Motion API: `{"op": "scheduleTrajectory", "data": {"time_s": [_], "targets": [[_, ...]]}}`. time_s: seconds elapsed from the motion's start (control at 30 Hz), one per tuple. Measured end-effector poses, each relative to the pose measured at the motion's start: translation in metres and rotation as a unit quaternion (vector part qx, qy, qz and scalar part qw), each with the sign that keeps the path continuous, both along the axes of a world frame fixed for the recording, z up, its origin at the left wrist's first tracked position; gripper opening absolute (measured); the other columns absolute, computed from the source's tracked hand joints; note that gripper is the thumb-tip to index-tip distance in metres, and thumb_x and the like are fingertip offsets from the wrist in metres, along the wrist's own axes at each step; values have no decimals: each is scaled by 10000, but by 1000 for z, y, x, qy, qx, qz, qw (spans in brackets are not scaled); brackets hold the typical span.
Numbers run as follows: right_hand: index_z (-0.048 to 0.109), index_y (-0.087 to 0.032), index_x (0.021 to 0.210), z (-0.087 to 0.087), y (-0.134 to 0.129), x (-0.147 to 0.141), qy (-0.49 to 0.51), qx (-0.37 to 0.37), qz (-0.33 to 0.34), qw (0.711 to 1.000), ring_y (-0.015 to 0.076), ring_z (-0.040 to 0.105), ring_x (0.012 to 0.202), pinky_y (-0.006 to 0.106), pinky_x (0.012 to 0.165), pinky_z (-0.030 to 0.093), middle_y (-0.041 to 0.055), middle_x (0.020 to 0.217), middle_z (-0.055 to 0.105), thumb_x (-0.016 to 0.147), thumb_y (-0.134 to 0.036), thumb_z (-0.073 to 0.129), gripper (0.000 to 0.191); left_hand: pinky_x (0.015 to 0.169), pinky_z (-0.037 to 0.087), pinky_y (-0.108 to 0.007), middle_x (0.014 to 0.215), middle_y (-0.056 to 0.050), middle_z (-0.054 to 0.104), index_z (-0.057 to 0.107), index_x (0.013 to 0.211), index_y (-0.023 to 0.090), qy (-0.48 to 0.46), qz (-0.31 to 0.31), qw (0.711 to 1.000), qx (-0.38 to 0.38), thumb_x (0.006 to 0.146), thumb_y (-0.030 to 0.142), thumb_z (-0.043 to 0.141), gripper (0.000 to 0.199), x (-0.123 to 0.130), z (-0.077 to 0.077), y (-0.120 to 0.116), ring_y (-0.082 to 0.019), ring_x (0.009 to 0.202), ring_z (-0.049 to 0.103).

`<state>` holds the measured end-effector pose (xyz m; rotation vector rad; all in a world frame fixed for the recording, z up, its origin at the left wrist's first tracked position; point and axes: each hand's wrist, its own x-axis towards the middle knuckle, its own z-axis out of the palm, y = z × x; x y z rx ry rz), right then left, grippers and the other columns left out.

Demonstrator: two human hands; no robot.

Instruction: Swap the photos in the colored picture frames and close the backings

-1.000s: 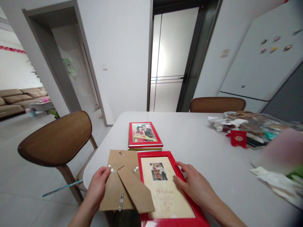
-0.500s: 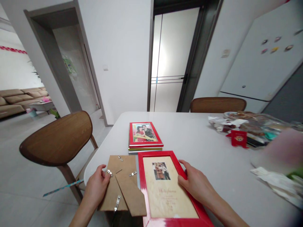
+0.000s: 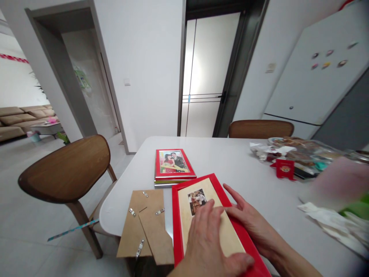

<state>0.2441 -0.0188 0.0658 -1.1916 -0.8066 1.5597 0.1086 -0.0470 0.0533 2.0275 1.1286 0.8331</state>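
A red picture frame [image 3: 178, 231] lies turned at a slant at the table's front edge. Inside it is a cream paper sheet [image 3: 212, 188] with a small printed photo near its top. My left hand [image 3: 207, 242] rests flat across this sheet, fingers stretched and thumb apart, covering its lower part. Along the frame's right side, my right hand [image 3: 250, 219] grips the edge, its index finger extended outward. To the left lies a brown backing board [image 3: 135, 215] with metal clips and a stand flap, partly over the table's edge; neither hand touches it.
A stack of picture frames [image 3: 175, 177], a couple's photo on top, sits farther back on the white table [image 3: 219, 157]. Plastic packaging, tissues and a red card [image 3: 285, 169] crowd the right side. Wooden chairs stand at left [image 3: 66, 169] and behind [image 3: 261, 129].
My left hand has let go of the backing board and moved right onto the sheet in the frame. The red frame has turned slightly, its top edge now slanting.
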Motion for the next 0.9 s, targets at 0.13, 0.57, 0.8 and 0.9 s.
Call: {"op": "scheduleTrajectory", "data": {"time_s": [0.13, 0.57, 0.8, 0.9], "targets": [[179, -314, 1281, 0, 1, 2, -24, 38, 6, 999, 141, 595, 598, 278, 595, 472, -7, 776, 634, 650, -295, 621, 771, 1005, 188, -469, 1345, -92, 267, 316, 1248, 178, -17, 18, 1000, 16, 613, 260, 604, 702, 14, 14, -1, -291, 1214, 220], [449, -123, 1151, -52, 28, 48, -435, 82, -13, 897, 177, 595, 660, 252, 576, 438, 41, 761, 652, 669, -294, 465, 511, 515, 425, -220, 881, -14, 405, 313, 1161, 161, -212, 228, 941, -131, 601, 140, 436, 574, -99, -5, 13, -100, 596, 448], [537, -106, 1069, -63, 30, 48, -644, 133, -20, 753, 210, 582, 791, 295, 732, 415, 90, 892, 638, 689, -310, 415, 449, 625, 447, -280, 889, -22, 469, 348, 1165, 161, -39, 238, 969, -58, 646, 120, 404, 523, -117, -43, 10, -126, 631, 495], [522, -96, 1083, -65, 28, 48, -665, 145, -11, 732, 210, 569, 805, 305, 755, 406, 101, 916, 622, 708, -311, 404, 448, 715, 448, -320, 961, -47, 496, 377, 1142, 171, 28, 218, 976, -3, 675, 107, 384, 471, -114, -38, 8, -162, 761, 525]]}}
